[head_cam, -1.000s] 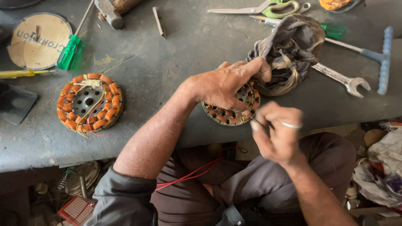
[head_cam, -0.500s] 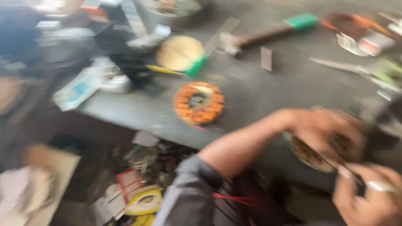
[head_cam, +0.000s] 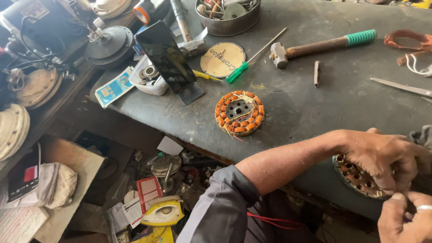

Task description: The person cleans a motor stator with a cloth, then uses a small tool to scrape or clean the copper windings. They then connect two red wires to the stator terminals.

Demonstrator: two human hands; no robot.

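Right now the left hand [head_cam: 380,157] lies curled over a round bare metal stator core with empty slots [head_cam: 355,177] at the near edge of the dark grey table [head_cam: 315,108], fingers [head_cam: 396,177] wrapped onto its top and holding it down. Right hand [head_cam: 405,218], ring on one finger, sits just below, fingertips pinched together at the core's rim; what they pinch is too small to tell. Well apart to the left on the table lies a round stator wound with orange copper coils [head_cam: 239,113]. Farther back, a wooden-handled hammer with green grip [head_cam: 321,45], a green-handled screwdriver [head_cam: 252,60] and a black phone propped on a stand [head_cam: 168,58].
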